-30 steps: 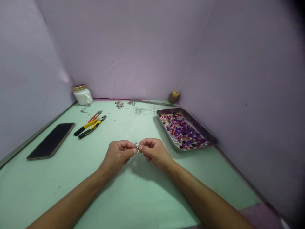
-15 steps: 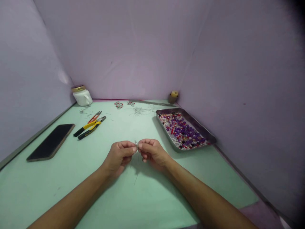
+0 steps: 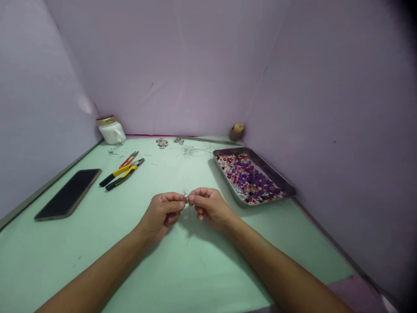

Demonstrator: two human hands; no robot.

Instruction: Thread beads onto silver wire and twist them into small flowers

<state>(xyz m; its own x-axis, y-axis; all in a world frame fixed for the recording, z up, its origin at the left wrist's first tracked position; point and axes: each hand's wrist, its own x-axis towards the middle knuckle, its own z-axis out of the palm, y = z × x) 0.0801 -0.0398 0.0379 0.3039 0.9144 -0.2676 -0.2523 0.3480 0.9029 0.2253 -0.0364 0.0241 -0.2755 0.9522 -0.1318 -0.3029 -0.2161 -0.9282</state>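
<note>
Between the fingertips of both hands is a small beaded wire piece (image 3: 186,196) with a pale bead; most of it is hidden by the fingers. My left hand (image 3: 167,212) pinches it from the left with thumb and forefinger. From the right, my right hand (image 3: 206,204) pinches the same piece, its other fingers curled. Thin wire ends (image 3: 189,221) hang below the fingertips over the green table top (image 3: 195,269).
A metal tray (image 3: 241,201) of mixed beads stands at the right. Pliers (image 3: 122,174), red snips (image 3: 129,159) and a phone (image 3: 70,194) lie left. Behind are beaded pieces (image 3: 162,143), loose wires (image 3: 192,151), a white jar (image 3: 111,131) and a small brown pot (image 3: 236,133).
Both hands keep their pinch at nearly the same spot, with slight finger movement. The hanging wire ends have swung a little to the right.
</note>
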